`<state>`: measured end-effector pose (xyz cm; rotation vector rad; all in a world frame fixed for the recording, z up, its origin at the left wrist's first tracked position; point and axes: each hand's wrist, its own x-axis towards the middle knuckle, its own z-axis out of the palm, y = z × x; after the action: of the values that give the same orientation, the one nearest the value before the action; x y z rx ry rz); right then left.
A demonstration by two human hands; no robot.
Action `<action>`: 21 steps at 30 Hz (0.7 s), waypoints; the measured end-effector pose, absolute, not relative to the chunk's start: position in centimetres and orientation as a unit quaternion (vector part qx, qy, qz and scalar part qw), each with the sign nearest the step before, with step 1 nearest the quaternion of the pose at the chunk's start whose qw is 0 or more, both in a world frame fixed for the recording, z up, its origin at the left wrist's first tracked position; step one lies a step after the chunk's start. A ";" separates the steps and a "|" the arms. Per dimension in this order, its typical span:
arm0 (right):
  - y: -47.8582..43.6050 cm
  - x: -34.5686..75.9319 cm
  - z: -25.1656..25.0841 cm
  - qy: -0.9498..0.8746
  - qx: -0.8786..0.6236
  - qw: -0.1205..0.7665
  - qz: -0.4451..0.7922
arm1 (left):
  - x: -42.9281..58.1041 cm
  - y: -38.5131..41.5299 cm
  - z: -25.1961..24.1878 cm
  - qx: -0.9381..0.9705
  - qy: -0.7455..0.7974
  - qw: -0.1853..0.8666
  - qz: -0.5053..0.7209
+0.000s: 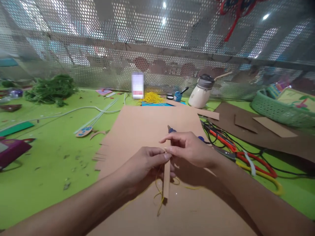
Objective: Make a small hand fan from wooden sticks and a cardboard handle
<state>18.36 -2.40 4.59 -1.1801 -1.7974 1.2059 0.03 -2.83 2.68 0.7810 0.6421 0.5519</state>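
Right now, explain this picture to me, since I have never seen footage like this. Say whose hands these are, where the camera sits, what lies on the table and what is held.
There is no machine here. The one picture comes from a camera worn on a person's head, looking forward and down, so both arms are the person's own. The left hand and right hand meet at the upper end of a narrow card strip and pinch it there. Yellow threads dangle beside the strip. Under the hands lies a brown paper sheet on a green table. To the right are scissors, a white pot and a green basket.
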 end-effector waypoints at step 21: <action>-1.0 22.4 3.0 -0.803 -0.537 0.230 0.119 | -1.6 -1.0 6.0 0.291 0.376 0.782 0.402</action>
<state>22.43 -0.95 2.96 -1.4785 -2.2089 0.3262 -1.62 -1.03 6.00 0.6283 0.8121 0.8678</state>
